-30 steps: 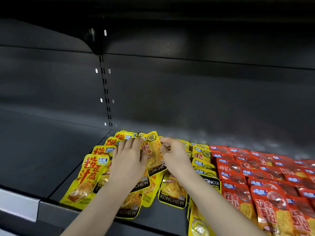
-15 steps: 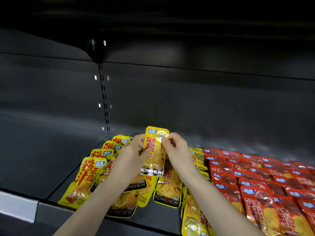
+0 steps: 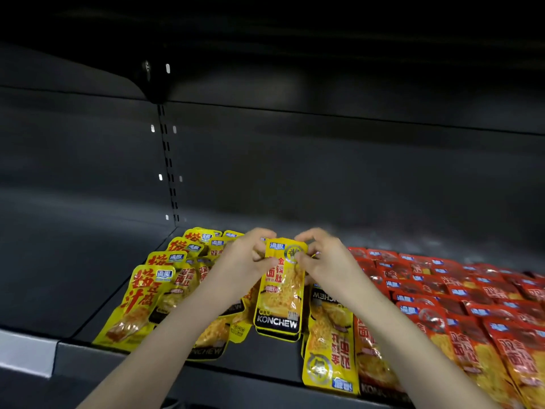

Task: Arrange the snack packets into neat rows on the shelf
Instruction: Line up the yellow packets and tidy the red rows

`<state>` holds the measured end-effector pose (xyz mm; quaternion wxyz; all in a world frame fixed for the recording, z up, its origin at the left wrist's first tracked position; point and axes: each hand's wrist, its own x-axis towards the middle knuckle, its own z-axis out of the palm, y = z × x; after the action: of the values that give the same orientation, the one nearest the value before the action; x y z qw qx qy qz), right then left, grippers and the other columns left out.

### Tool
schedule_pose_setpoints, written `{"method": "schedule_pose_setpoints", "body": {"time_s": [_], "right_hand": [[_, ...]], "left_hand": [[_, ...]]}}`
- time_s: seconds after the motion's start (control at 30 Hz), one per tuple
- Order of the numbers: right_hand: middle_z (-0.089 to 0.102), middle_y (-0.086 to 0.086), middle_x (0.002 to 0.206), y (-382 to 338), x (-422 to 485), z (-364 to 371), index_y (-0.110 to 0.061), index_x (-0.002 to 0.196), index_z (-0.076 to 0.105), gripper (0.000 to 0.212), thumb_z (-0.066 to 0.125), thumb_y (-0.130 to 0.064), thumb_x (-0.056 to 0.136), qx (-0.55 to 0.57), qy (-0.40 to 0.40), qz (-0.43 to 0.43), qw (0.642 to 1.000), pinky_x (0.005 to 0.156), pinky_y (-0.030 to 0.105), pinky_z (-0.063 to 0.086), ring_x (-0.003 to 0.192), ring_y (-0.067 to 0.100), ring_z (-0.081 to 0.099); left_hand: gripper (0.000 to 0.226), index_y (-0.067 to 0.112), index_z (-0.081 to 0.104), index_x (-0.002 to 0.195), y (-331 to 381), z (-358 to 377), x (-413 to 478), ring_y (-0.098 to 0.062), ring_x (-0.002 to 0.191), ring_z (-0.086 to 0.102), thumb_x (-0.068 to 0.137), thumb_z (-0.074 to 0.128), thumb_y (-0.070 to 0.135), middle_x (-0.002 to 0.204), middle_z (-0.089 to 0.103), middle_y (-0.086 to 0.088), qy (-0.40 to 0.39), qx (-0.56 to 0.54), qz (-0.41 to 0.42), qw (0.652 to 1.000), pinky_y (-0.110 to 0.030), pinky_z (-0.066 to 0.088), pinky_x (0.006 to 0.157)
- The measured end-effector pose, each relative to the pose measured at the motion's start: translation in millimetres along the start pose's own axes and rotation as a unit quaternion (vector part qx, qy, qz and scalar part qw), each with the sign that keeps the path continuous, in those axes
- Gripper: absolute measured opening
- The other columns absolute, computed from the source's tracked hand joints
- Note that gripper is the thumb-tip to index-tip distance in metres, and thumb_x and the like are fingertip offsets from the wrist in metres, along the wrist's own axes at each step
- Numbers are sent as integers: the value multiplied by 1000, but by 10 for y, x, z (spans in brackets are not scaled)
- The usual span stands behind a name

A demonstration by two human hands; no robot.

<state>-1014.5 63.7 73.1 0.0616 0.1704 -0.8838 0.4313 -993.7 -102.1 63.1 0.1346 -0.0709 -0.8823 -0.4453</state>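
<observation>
A small stack of yellow KONCHEW snack packets (image 3: 280, 293) stands nearly upright over the dark shelf (image 3: 97, 293), bottom edge near the shelf floor. My left hand (image 3: 244, 261) pinches its top left corner and my right hand (image 3: 321, 258) pinches its top right corner. More yellow packets (image 3: 141, 302) lie in a loose, overlapping pile to the left and under my forearms. One yellow packet (image 3: 327, 349) lies upside down at the front, right of the held stack. Red packets (image 3: 460, 296) lie in rows on the right.
The shelf floor to the left of the yellow pile is bare dark metal. A slotted upright (image 3: 168, 160) runs up the back panel. A pale price strip (image 3: 26, 352) edges the front at lower left. Another shelf hangs dark overhead.
Both hands lifted a yellow packet from the pile, then brought it down and toward me; it now stands as a stack near the shelf front, held by its top corners.
</observation>
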Motion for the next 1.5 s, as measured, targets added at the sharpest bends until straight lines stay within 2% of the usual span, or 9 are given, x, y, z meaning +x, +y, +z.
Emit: {"method": "schedule_pose_setpoints", "body": {"time_s": [0.13, 0.2, 0.37, 0.43, 0.5, 0.8, 1.0, 1.3, 1.5], "right_hand": [[47, 0, 69, 44, -184, 35, -24, 105, 53, 18, 59, -16, 90, -45, -13, 9, 999, 61, 41, 50, 63, 29, 66], [50, -2, 71, 58, -245, 74, -21, 110, 54, 21, 58, -17, 90, -88, -16, -2, 996, 63, 39, 50, 66, 27, 65], [55, -2, 105, 79, -336, 142, -19, 121, 52, 30, 55, -23, 92, -164, -8, -40, 986, 77, 22, 37, 104, 19, 56], [51, -2, 118, 106, -358, 185, -19, 121, 53, 30, 54, -24, 92, -194, -4, -51, 980, 89, 19, 35, 116, 17, 48], [47, -3, 119, 145, -378, 224, -20, 121, 55, 30, 53, -27, 92, -225, -4, -59, 973, 99, 21, 32, 121, 16, 40], [40, -5, 119, 204, -494, 254, -19, 128, 51, 36, 47, -33, 95, -283, -22, -75, 956, 101, 22, 30, 115, 14, 31], [42, -4, 119, 222, -487, 270, -18, 127, 51, 34, 47, -30, 96, -279, -3, -83, 957, 100, 23, 30, 113, 15, 32], [49, -2, 115, 157, -423, 243, -20, 120, 55, 27, 46, -27, 95, -247, 21, -98, 964, 98, 29, 37, 112, 20, 43], [54, 2, 113, -22, -198, 280, -18, 114, 58, 23, 47, -24, 94, -220, 32, -93, 971, 95, 34, 41, 110, 22, 49]], "left_hand": [[39, 26, 54, 121, -33, 39, -72, 1, 76, 56, 84, 68, 23, 84, 52, 13, -45, 62, 20, 997, -13, 42, 69], [39, 27, 55, 120, -53, 44, -110, 3, 79, 55, 83, 69, 26, 83, 52, 15, -62, 95, 23, 993, -14, 43, 73], [41, 30, 53, 121, -87, 52, -171, -5, 93, 56, 84, 68, 34, 89, 55, 14, -87, 158, 24, 983, -24, 46, 85], [39, 31, 52, 120, -105, 58, -195, -6, 99, 53, 84, 66, 36, 96, 58, 12, -91, 178, 28, 979, -25, 42, 89], [38, 30, 53, 119, -128, 68, -227, -7, 108, 45, 84, 66, 37, 102, 58, 12, -89, 192, 34, 977, -24, 33, 93], [44, 30, 51, 127, -173, 108, -309, -9, 116, 32, 86, 61, 41, 117, 50, 13, -103, 243, 59, 963, -22, 29, 97], [41, 32, 49, 128, -141, 154, -294, -10, 115, 33, 89, 59, 36, 113, 49, 14, -102, 236, 65, 964, -22, 29, 96], [34, 30, 49, 128, -159, 198, -286, -15, 123, 38, 94, 49, 31, 127, 49, 10, -1, 275, 67, 959, -31, 35, 103], [34, 23, 51, 127, -175, 55, 8, -22, 119, 46, 93, 51, 25, 123, 56, -1, 66, 288, 6, 955, -39, 41, 99]]}}
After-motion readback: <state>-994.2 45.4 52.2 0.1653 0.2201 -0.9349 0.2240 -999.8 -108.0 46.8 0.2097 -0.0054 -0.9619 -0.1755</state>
